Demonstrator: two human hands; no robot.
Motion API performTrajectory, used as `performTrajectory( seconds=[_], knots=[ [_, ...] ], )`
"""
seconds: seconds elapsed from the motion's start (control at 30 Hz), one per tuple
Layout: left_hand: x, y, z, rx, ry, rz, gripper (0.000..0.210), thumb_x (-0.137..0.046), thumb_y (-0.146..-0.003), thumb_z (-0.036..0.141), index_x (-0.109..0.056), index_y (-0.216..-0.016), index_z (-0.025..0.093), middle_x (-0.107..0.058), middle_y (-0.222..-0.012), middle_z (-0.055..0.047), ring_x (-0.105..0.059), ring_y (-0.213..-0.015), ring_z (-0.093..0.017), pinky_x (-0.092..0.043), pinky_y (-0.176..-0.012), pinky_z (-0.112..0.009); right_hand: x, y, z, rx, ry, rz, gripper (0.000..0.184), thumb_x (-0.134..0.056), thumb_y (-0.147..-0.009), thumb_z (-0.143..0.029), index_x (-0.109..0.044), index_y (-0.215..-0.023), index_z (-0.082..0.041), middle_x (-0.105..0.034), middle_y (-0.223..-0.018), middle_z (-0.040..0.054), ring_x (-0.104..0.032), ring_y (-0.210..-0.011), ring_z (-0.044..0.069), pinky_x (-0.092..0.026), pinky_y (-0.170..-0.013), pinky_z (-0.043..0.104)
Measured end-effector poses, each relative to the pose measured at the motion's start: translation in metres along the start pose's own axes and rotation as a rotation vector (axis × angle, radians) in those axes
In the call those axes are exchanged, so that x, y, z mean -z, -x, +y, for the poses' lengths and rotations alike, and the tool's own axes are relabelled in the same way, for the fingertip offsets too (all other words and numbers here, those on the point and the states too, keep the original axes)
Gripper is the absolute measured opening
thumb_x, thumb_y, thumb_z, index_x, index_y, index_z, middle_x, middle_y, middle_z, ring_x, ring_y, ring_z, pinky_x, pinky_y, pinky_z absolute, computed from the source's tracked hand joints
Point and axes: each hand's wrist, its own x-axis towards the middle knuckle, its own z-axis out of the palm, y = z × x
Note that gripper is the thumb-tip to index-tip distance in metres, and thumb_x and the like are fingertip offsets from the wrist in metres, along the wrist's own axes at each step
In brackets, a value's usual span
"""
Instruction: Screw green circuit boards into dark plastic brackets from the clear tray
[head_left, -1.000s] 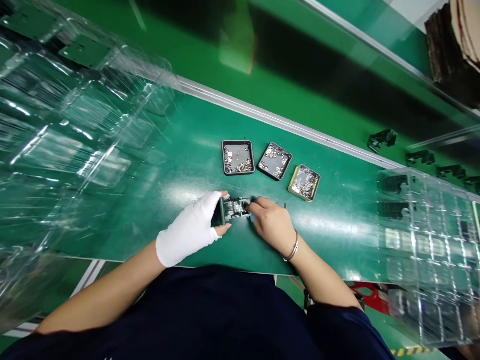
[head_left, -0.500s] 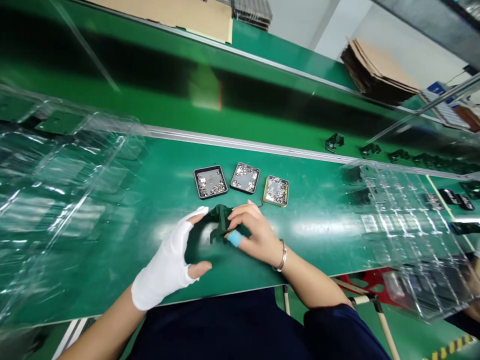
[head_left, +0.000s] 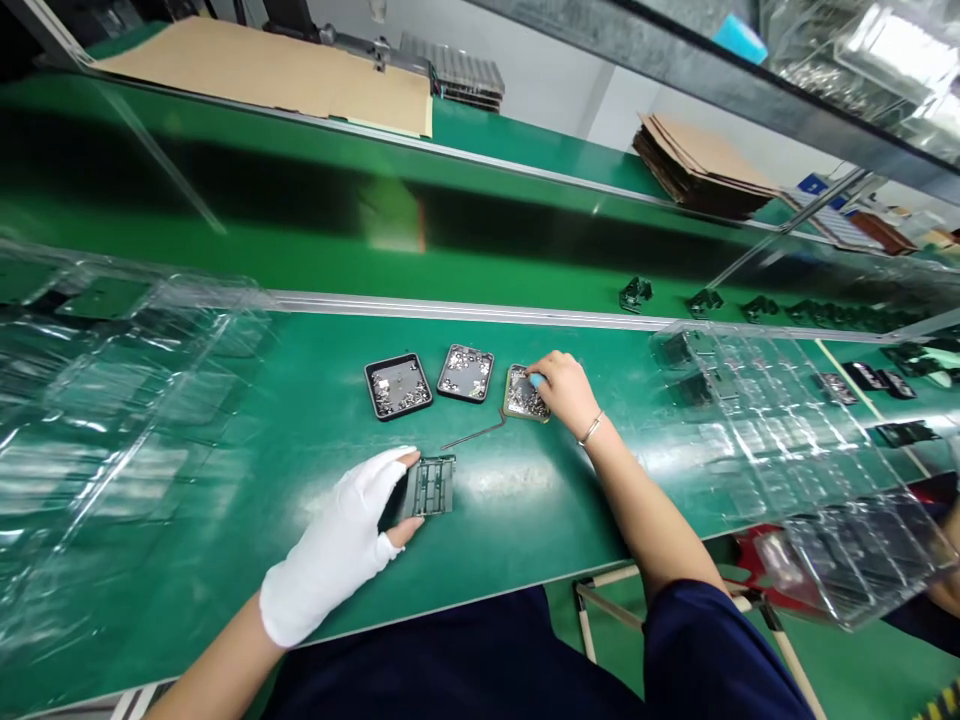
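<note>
As the left hand holds the green slotted part: its thumb and fingertips, bare beyond the white glove, are closed on the part's upper and lower edges, grasping it just below and left of the frame's centre; whether the part bears on the green table is hard to tell.
Barred face: it shows clear of the palm, which seems a sound hold; a firm, light grip should stop the part twisting without covering the bars.
Right hand: it reaches into the yellow-edged tray, right of the frame's centre, fingertips bunched and dipped toward the metal pieces; whether they pinch anything cannot be told.
Picking: the step in hand looks like taking a small piece; one at a time, caught by its edge between thumb and finger, would likely serve best, since heaped pieces may come up in clumps.
Blue wrap: being on one digit of the right hand, it may dull the touch, so a quick look at the pinch would be sensible.
Bent rod: it lies between part and tray, one end near the tray's lower left corner; the worker would do well to pass above it.
Left tray and middle tray: both hold small pieces too, so any surplus is best dropped over the yellow-edged tray alone.
</note>
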Motion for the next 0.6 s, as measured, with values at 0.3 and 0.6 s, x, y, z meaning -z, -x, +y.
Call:
performTrajectory(
  seconds=[0.3, 0.6],
  knots=[
    [0.000, 0.003, 0.002, -0.021, 0.041, -0.058, 0.059, -0.054, -0.085, 0.051, -0.043, -0.131, 0.017, -0.057, -0.128, -0.015, -0.057, -0.116, -0.029, -0.050, -0.095, -0.042, -0.029, -0.008, -0.005, 0.048, 0.064, -0.002, 0.030, -0.047, -0.084, -0.007, -0.069, -0.100, -0.019, -0.062, -0.096, 0.0097, -0.052, -0.091, 0.025, -0.036, -0.079, 0.035],
    [0.024, -0.005, 0.016, 0.116, 0.190, 0.166, 0.028, -0.050, -0.090, 0.037, -0.059, -0.110, 0.020, -0.067, -0.110, -0.007, -0.064, -0.101, -0.022, -0.050, -0.091, -0.034, 0.007, 0.024, -0.028, 0.038, -0.715, 0.181, 0.012, -0.051, -0.087, -0.018, -0.063, -0.088, -0.021, -0.069, -0.087, 0.0016, -0.061, -0.080, 0.017, -0.047, -0.076, 0.031]
  ],
)
